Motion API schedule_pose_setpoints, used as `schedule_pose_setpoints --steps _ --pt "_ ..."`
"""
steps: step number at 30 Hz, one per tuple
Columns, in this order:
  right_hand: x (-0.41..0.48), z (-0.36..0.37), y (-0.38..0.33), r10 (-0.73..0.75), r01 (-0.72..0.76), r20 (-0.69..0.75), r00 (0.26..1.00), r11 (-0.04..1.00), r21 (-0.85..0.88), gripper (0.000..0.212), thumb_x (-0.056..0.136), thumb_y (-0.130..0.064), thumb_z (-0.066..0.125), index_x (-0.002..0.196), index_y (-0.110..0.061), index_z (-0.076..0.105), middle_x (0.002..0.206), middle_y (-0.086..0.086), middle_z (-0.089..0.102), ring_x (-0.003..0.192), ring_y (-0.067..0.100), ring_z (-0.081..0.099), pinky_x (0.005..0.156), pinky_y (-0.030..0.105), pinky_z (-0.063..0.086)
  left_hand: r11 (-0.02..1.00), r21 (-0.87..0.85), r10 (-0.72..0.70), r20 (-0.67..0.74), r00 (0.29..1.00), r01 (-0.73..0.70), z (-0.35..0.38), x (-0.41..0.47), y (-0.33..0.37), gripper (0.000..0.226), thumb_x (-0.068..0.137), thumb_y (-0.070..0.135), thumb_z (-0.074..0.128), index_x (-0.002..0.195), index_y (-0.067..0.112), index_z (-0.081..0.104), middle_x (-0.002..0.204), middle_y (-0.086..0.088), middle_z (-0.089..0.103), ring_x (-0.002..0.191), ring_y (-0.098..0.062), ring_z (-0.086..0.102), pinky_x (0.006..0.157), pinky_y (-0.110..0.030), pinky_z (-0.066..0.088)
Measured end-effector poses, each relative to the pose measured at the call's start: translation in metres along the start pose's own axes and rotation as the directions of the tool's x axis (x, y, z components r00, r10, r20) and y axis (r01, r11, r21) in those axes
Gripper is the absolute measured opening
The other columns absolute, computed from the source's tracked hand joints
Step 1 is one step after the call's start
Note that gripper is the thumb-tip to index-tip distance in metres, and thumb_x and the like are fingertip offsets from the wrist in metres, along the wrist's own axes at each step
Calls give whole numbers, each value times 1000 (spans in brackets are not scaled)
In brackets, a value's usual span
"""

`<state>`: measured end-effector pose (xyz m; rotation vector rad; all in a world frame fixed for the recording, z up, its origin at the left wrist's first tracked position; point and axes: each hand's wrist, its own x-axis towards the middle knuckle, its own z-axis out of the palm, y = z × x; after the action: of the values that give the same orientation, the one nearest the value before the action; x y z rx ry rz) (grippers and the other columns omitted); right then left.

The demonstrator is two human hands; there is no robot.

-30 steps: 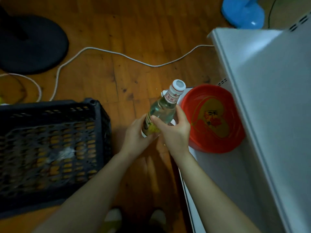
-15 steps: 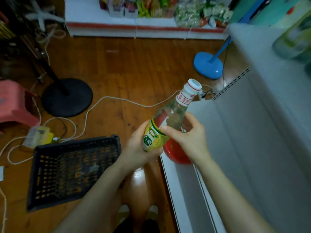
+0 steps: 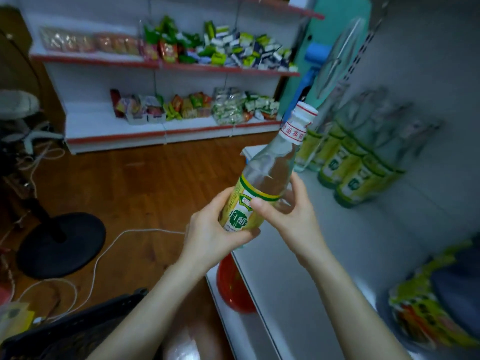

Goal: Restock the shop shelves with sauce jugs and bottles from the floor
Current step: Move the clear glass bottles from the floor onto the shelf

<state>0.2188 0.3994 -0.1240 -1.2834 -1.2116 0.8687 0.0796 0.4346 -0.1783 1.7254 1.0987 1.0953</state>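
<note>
**Vinegar bottle held at the shelf edge, not yet set down**

Head view: A clear bottle (image 3: 262,185) with a yellow-green label and a white cap is held just left of centre frame, tilted so that its neck points to the upper right. It is carried in the air over the front edge of the white shelf (image 3: 324,250) and touches no surface. The left hand (image 3: 213,229) is wrapped around the lower labelled body, with fingers curled under the base. The right hand (image 3: 288,214) is closed on the upper part of the label, its thumb laid across the front and its fingers behind the glass. A row of matching bottles (image 3: 355,165) stands on the shelf at right of centre, near the raised neck. A red basin (image 3: 231,289) is seen below the shelf edge, and a black crate (image 3: 78,331) lies at the lower left on the wooden floor.

Several risks are judged from here. The standing row could be struck by the tilted neck if the bottle is swung in before being righted, and neighbours could be toppled. If one hand is released early, the smooth bottle could slip and fall onto the basin or the floor. The right side is blurred, so the free gap beside the row cannot be told.
</note>
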Motion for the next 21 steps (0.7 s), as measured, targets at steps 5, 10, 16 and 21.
schedule_pose_setpoints --steps 5,10,16,21 --pt "12 -35 -15 -49 45 -204 978 999 -24 62 63 -23 78 118 -32 50 105 2 69 91 17 69 76 36 58 995 30 95 88 992 -98 30 32 35 67 50 55 70 110 59 40 98 34 61 93 0 63 79 -38 55" --pt "22 -67 -22 -65 58 -280 958 998 -33 61 66 -22 75 122 -27 51 107 2 69 92 15 69 75 33 57 982 64 156 268 951 -179 54 59 51 67 57 55 68 115 62 34 101 26 61 93 0 61 78 -37 54" --pt "37 -96 -25 -70 69 -399 914 997 -17 49 74 -4 74 116 -21 54 103 6 70 90 18 69 68 25 55 901 271 177 481 858 -338 73 104 39 86 70 65 63 141 34 26 128 10 56 108 -11 57 84 -29 50" --pt "52 -115 -15 -72 28 -512 856 995 -93 60 72 -9 76 123 -25 49 111 3 68 100 18 66 86 39 55 773 478 52 607 793 -417 88 144 9 94 74 68 55 147 24 15 154 -7 23 141 -20 21 112 -34 23"
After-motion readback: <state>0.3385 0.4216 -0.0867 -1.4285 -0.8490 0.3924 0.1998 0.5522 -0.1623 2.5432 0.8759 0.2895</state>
